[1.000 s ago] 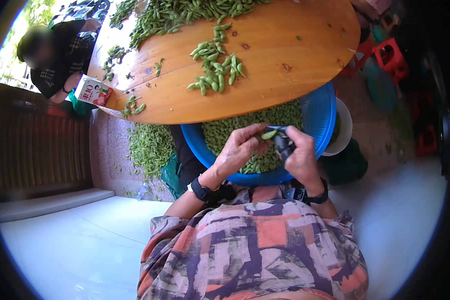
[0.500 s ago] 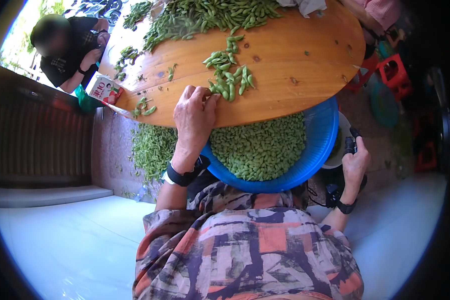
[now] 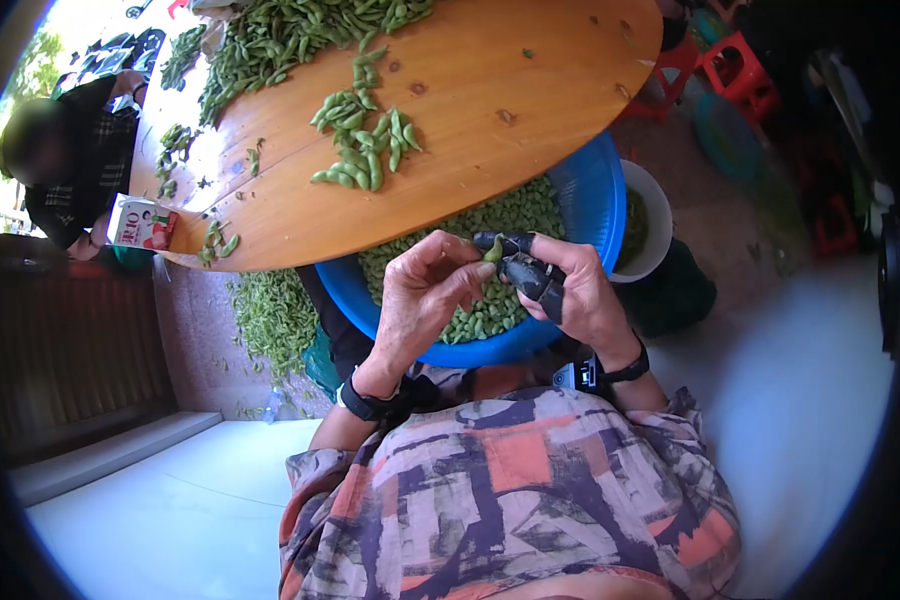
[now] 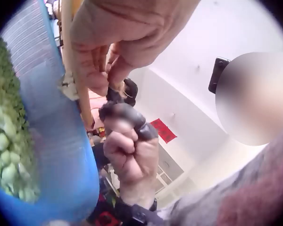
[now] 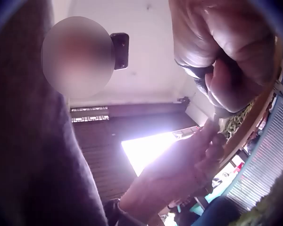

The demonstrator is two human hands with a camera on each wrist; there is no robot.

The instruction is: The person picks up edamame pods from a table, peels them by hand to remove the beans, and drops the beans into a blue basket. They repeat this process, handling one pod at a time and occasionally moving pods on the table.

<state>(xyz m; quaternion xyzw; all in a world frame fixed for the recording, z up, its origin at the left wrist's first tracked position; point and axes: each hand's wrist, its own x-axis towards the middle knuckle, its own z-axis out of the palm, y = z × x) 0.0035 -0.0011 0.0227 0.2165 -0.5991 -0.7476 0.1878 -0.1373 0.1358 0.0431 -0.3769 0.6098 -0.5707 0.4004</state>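
Observation:
Both hands meet over a blue basin (image 3: 608,215) of shelled green soybeans (image 3: 475,322). The left hand (image 3: 415,300) pinches a green soybean pod (image 3: 494,250) between thumb and fingers. Black covers wrap the thumb and forefinger of the right hand (image 3: 582,295), which grip the pod's other side. In the left wrist view, the left fingertips (image 4: 100,84) come right up to the black finger covers (image 4: 140,126). The right wrist view shows the right hand (image 5: 226,52) with curled fingers; the pod is hidden there.
A wooden table (image 3: 470,150) overhangs the basin, with a small group of pods (image 3: 365,140) and a larger pile (image 3: 280,45) on it. A white bucket (image 3: 655,235) stands right of the basin. Empty-looking pods (image 3: 275,310) cover the floor at left. Another person (image 3: 65,170) sits beyond a carton (image 3: 142,224).
Half a second ago the left hand was at the table's pods and the right was out by the white bucket. Both have come back together over the basin, now with a pod between them.

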